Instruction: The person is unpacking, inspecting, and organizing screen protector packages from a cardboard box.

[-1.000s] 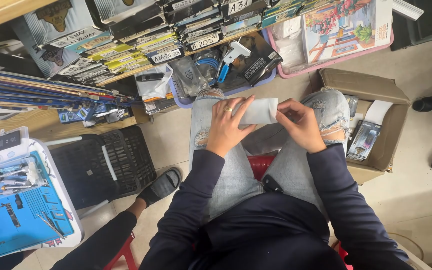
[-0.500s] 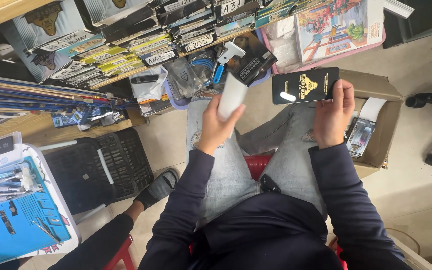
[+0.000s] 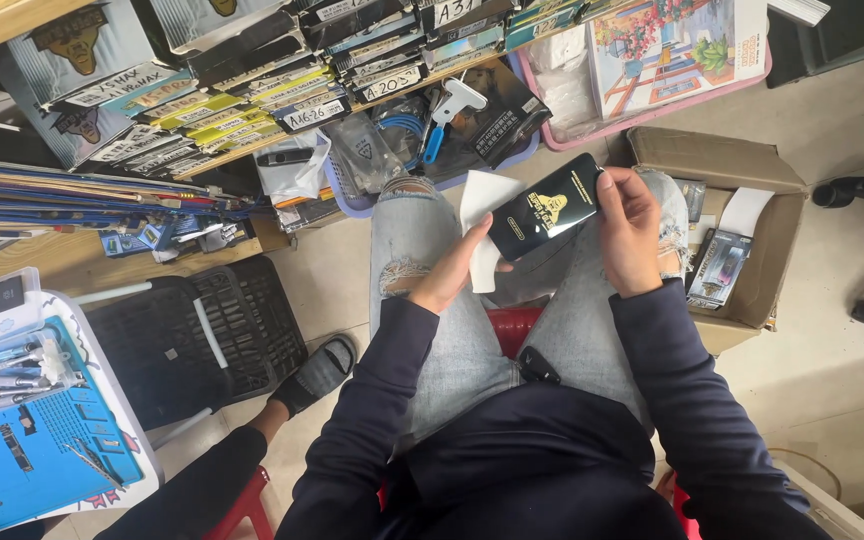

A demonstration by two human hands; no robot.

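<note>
Over my knees I hold a flat black screen-protector sheet (image 3: 544, 212) with a gold emblem and a small white oval on it. My right hand (image 3: 630, 232) grips its right end. My left hand (image 3: 458, 265) holds a white paper sleeve (image 3: 482, 215) and also touches the black sheet's left end. The sheet lies tilted across the front of the sleeve and hides part of it.
An open cardboard box (image 3: 752, 250) with small packets stands right of my knee. Ahead is a shelf of labelled flat boxes (image 3: 282, 90) and a purple basket (image 3: 432, 150) of tools. A black crate (image 3: 202, 330), a blue work mat (image 3: 32, 440) and another person's sandalled foot (image 3: 317, 375) lie left.
The black sheet came out of the white sleeve in my right hand and swung out right. Now both hands have come back together, the sheet lying over the sleeve.
</note>
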